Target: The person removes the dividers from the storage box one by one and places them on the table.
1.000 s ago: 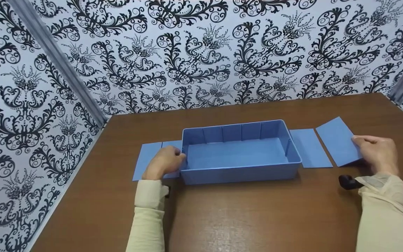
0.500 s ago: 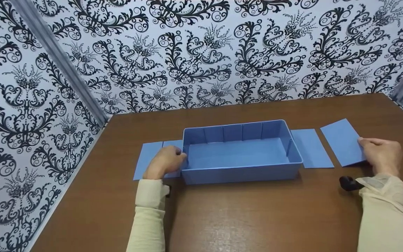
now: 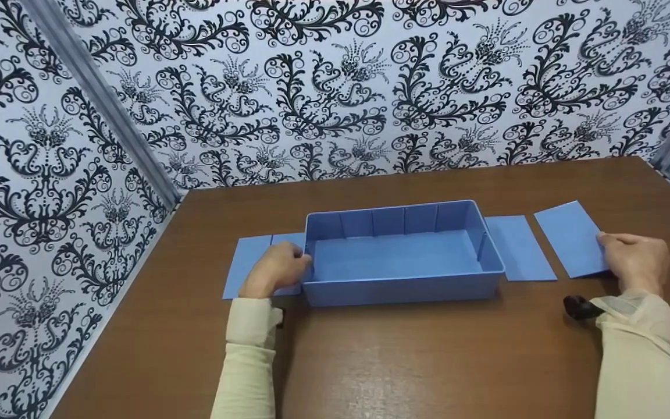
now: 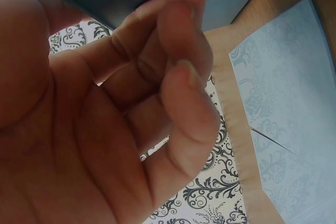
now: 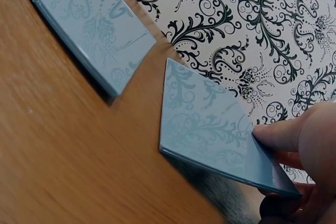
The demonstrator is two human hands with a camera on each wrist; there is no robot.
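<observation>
An open blue plastic bin (image 3: 399, 291) sits mid-table. My left hand (image 3: 278, 267) pinches the rim of its left wall; in the left wrist view the bin's wall (image 4: 231, 3) shows beyond the curled fingers. My right hand (image 3: 637, 262) grips a blue flat panel (image 3: 570, 238) by its right edge, thumb on top and fingers below. In the right wrist view this panel (image 5: 205, 124) is tilted, its gripped side raised off the wood. A second blue panel (image 3: 522, 250) lies flat between it and the bin.
Two more blue panels (image 3: 248, 262) lie left of the bin, partly hidden by the left hand. The brown table (image 3: 405, 361) ends at a patterned wall (image 3: 335, 105) behind and on the left. A black object (image 3: 580, 307) sits at the right sleeve.
My right hand has moved slightly right with its panel, widening the gap to the panel beside it. The left hand and bin stay in place.
</observation>
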